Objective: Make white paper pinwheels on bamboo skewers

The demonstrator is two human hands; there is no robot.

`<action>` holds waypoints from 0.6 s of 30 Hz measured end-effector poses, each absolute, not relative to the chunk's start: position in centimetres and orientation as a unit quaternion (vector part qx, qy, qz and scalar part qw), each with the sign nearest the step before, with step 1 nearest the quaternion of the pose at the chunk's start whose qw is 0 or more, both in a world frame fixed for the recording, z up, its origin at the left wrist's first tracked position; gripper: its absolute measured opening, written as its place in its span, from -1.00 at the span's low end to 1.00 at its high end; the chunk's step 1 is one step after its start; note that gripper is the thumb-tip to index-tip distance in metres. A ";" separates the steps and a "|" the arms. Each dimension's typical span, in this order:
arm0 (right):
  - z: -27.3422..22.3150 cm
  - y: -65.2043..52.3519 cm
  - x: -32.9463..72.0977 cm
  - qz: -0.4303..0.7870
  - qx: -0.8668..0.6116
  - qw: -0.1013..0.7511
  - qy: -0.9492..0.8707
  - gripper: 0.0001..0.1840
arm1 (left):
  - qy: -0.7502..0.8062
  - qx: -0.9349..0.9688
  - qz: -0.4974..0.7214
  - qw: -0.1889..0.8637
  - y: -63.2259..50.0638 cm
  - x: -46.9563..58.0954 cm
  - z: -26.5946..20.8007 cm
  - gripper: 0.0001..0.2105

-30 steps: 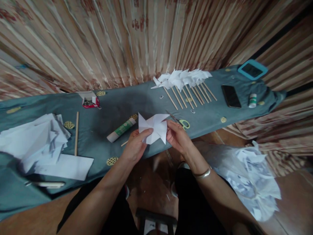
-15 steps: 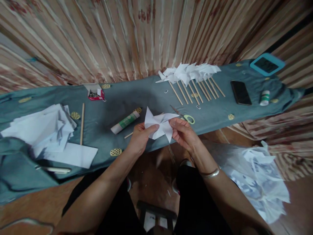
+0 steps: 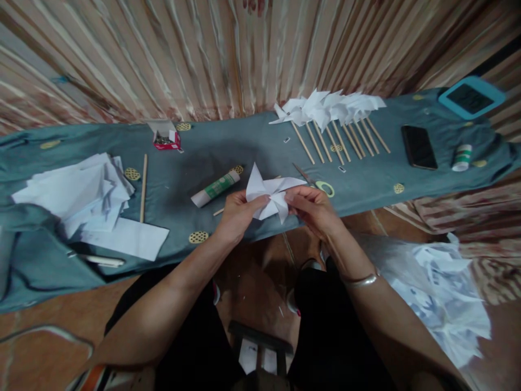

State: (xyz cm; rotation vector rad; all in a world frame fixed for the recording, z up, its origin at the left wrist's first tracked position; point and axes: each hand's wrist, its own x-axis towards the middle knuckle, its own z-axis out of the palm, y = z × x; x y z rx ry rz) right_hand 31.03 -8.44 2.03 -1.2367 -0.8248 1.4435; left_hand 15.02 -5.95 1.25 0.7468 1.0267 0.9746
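A white paper pinwheel with pointed blades is held between both hands over the table's front edge. My left hand pinches it from the left, thumb near its centre. My right hand grips it from the right, thumb and forefinger close to the middle. Behind the left hand, part of a thin wooden stick shows. A glue stick with a green label lies just beyond that hand. Scissors with pale green handles rest behind my right hand.
Finished pinwheels on sticks lie in a row at the back. A paper stack, a loose stick and a red box of pins are at left. A phone, a small glue stick and a blue-framed timer sit at right.
The right thumb and fingers have moved inward from a blade's edge to near the pinwheel's centre. The whole view has shifted slightly; the left hand keeps its pinch.
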 end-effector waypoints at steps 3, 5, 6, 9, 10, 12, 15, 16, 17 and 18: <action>1.9 -8.3 31.1 0.573 -0.532 0.499 -0.373 -0.72 | 0.467 0.348 0.434 0.687 -5.8 14.9 1.3 -0.84; 1.8 -8.3 31.1 0.554 -0.541 0.498 -0.391 -0.74 | 0.468 0.356 0.430 0.685 -5.8 14.9 1.2 -0.84; 1.7 -8.3 31.1 0.543 -0.543 0.499 -0.400 -0.75 | 0.468 0.358 0.431 0.684 -5.8 14.9 1.2 -0.84; 1.6 -8.4 31.1 0.509 -0.550 0.506 -0.426 -0.75 | 0.466 0.359 0.434 0.682 -5.8 14.9 1.1 -0.83; 1.6 -8.4 31.0 0.499 -0.553 0.507 -0.434 -0.74 | 0.466 0.360 0.435 0.681 -5.8 15.0 1.1 -0.83; 1.6 -8.5 31.0 0.482 -0.559 0.506 -0.446 -0.73 | 0.466 0.362 0.435 0.680 -5.8 15.1 1.1 -0.83; 1.7 -8.7 30.9 0.468 -0.565 0.502 -0.457 -0.69 | 0.470 0.369 0.431 0.676 -5.9 15.1 1.1 -0.84; 1.7 -8.7 30.8 0.465 -0.567 0.500 -0.461 -0.67 | 0.472 0.371 0.430 0.674 -5.9 15.2 1.0 -0.85; 1.8 -8.7 30.8 0.462 -0.568 0.498 -0.464 -0.66 | 0.474 0.371 0.431 0.673 -6.0 15.2 1.0 -0.85; 1.8 -8.8 30.8 0.460 -0.570 0.497 -0.466 -0.65 | 0.475 0.370 0.431 0.672 -6.0 15.2 1.0 -0.86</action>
